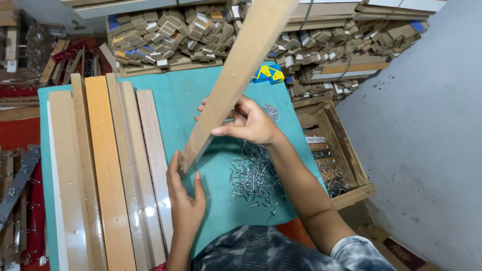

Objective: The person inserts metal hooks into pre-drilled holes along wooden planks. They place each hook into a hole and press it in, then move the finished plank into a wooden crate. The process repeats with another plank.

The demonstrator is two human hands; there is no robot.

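A long tan wooden strip (236,75) tilts up from the teal table (175,95) toward the top of the head view. My left hand (183,193) cups its lower end near the table surface. My right hand (248,123) grips the strip higher up, thumb on its near face. A heap of small silver metal hooks (253,175) lies on the teal surface just right of my left hand, under my right forearm.
Several long wooden strips (108,170) lie side by side on the table's left half. Stacked wooden pieces (201,32) fill the back. A wooden crate (334,155) with metal parts stands at the right, beside a grey floor. A small blue-yellow packet (268,74) lies at the far table edge.
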